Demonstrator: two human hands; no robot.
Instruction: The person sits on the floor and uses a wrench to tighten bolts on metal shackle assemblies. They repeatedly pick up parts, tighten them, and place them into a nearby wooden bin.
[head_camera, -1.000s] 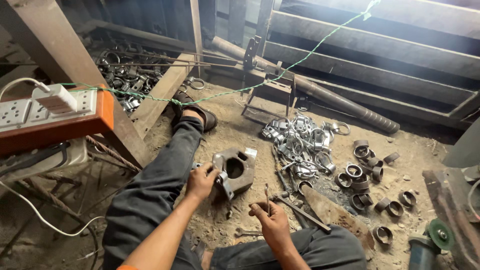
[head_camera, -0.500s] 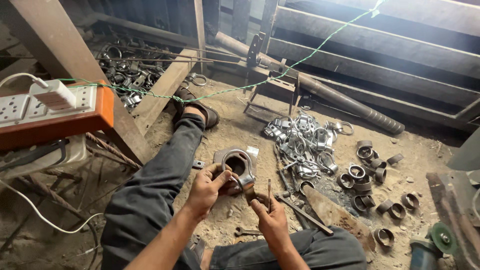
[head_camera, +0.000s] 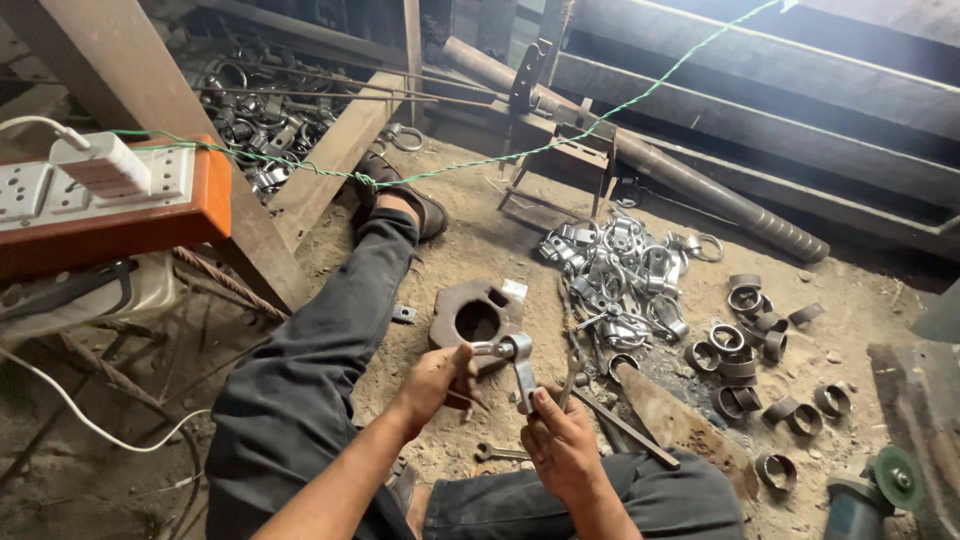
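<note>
I sit on a dirt floor with my left leg stretched out. My left hand (head_camera: 438, 378) and my right hand (head_camera: 562, 440) together hold a shiny metal clamp piece (head_camera: 512, 362) with a ring end and a flat arm, lifted in front of me. The left fingers pinch its ring end, the right fingers grip the lower arm. Just beyond the hands a rusty heavy metal block with a round hole (head_camera: 476, 318) lies on the ground.
A pile of shiny clamps (head_camera: 618, 278) and several short metal rings (head_camera: 752, 340) lie to the right. A spanner (head_camera: 500, 454) and rods lie by my knee. An angle grinder (head_camera: 872, 492) sits at bottom right. A socket board (head_camera: 110, 190) stands left; steel bars and pipe lie behind.
My left hand has left the rusty block and risen. Both hands now hold the shiny clamp piece up together, closer to me.
</note>
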